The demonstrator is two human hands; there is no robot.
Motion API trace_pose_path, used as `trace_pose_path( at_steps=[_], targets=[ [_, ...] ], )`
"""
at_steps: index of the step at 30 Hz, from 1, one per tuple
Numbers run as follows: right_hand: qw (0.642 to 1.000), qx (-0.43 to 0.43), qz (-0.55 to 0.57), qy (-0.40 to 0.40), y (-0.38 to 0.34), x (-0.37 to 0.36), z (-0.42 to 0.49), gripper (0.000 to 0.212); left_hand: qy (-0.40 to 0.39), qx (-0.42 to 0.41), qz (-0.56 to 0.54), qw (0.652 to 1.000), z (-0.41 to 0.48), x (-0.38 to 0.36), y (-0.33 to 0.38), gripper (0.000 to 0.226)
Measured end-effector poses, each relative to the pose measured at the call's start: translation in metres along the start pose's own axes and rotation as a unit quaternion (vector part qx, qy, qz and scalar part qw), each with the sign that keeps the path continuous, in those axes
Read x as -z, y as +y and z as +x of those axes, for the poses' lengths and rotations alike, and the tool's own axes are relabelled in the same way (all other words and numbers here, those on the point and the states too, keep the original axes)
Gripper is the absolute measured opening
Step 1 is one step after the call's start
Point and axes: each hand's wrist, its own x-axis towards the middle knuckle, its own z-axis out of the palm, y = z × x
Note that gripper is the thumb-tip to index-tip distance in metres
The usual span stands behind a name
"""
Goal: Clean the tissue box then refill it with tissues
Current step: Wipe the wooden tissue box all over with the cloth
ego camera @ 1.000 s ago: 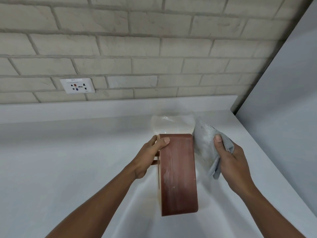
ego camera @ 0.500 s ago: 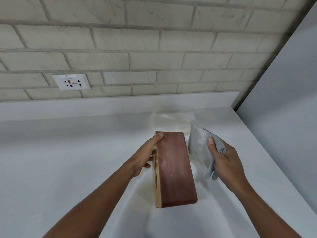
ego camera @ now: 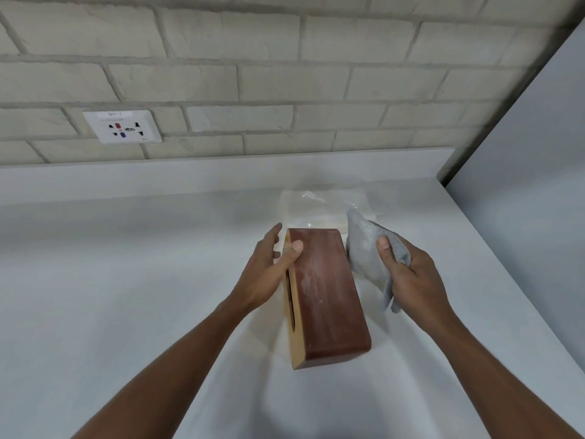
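A reddish-brown wooden tissue box stands on its side on the white counter, its pale slotted face turned left. Dusty streaks show on its upward brown side. My left hand holds the far left end of the box, thumb on the brown side and fingers against the slotted face. My right hand grips a bunched grey cloth just right of the box's far end. Behind the box lies a clear plastic pack of white tissues, partly hidden by the box and cloth.
The white counter runs to a low upstand under a brick wall with a white socket plate. A grey panel bounds the counter on the right.
The box has turned a little, its near end swinging right and the slotted face showing more. My right hand with the cloth stays beside the box's far end.
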Motion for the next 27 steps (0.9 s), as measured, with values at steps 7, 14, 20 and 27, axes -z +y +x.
trace_pose_path(
  at_steps=[7, 14, 20, 27],
  targets=[
    [0.999, 0.039, -0.037, 0.004, -0.002, -0.007, 0.011, 0.033, -0.044, -0.303, 0.182, 0.934, -0.018, 0.005, -0.021, 0.145],
    [0.979, 0.065, -0.121, -0.153, 0.008, -0.037, 0.016, 0.046, -0.084, -0.163, 0.046, 0.982, -0.009, 0.001, -0.017, 0.140],
    [0.958, 0.085, -0.212, -0.175, 0.008, -0.042, 0.023, 0.049, -0.109, -0.155, 0.025, 0.982, 0.001, 0.001, -0.022, 0.128],
    [0.930, 0.146, -0.288, -0.177, -0.013, -0.073, 0.054, 0.037, -0.108, -0.153, 0.022, 0.982, 0.005, -0.005, -0.029, 0.117]
  ],
)
